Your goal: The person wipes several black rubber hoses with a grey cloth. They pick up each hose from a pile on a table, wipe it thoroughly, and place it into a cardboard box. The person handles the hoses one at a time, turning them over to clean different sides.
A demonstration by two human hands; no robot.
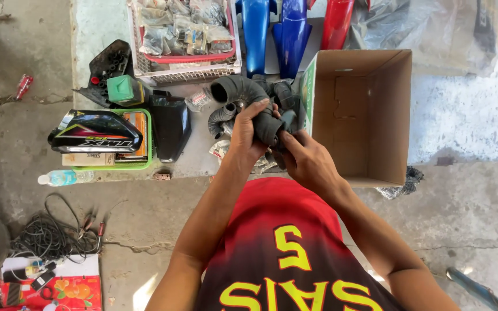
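Both my hands, left hand [251, 129] and right hand [306, 161], are closed around the black rubber hose [243, 91], which curves away toward eleven o'clock.

— Where's the camera sitting?
— On my head, looking steeply down past my chest at the pale concrete bench [96, 34] and grey cracked floor [468, 219].
— How close?
— Arm's reach; my forearms fill the middle. It's the only view.
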